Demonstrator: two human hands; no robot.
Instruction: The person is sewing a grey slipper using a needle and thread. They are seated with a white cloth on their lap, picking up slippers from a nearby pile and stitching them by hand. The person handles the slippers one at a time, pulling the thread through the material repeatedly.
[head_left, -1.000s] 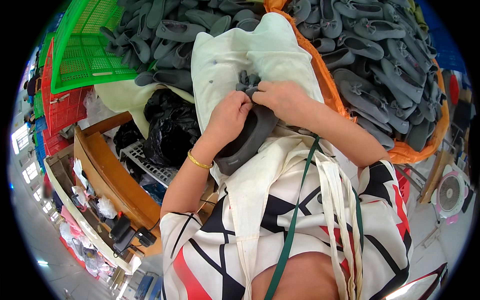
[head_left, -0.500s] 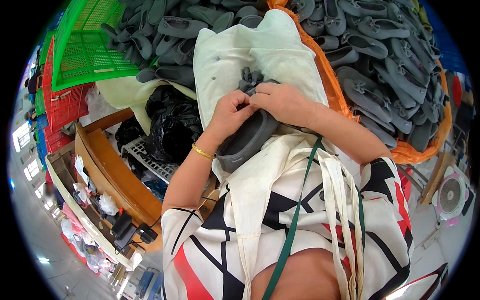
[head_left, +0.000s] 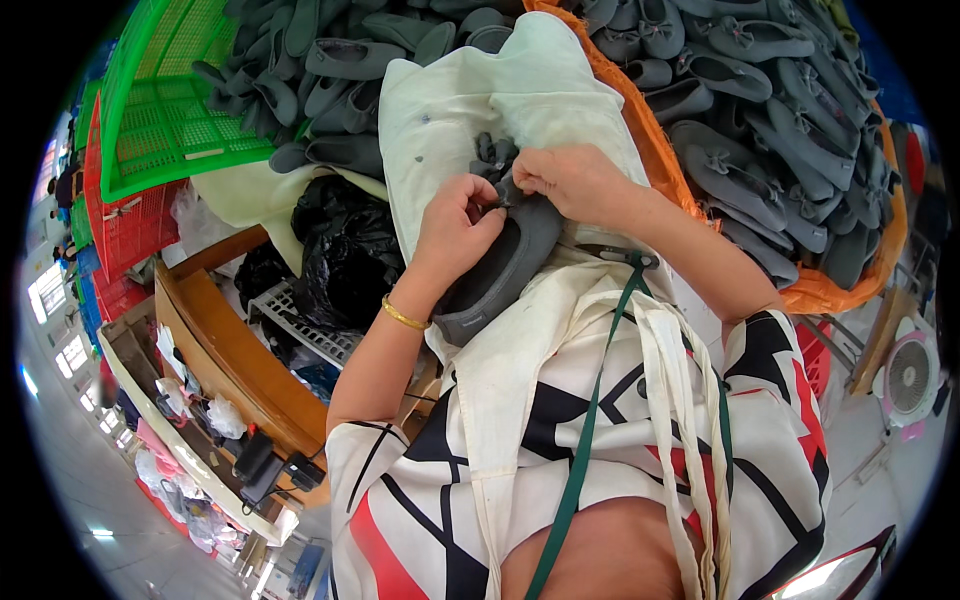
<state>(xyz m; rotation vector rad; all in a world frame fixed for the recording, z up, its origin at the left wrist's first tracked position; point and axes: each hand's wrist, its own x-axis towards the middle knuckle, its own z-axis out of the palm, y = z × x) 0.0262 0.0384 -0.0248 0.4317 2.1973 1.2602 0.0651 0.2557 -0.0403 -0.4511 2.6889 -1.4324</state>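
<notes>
Between my hands, left hand (head_left: pixel 455 225) steadies the grey slipper (head_left: pixel 500 270); right hand (head_left: pixel 570 180) pinches its bow (head_left: pixel 497 160) — best kept centred, fingers closed tight.

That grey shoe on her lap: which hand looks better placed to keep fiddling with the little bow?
Probably the right hand: its fingertips pinch the bow, while the left hand steadies the grey shoe.

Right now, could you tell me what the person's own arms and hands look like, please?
Both forearms are bare. The left hand has a thin gold bangle at the wrist; the right hand shows no jewellery. Short sleeves are white with black lines and red patches.
</notes>
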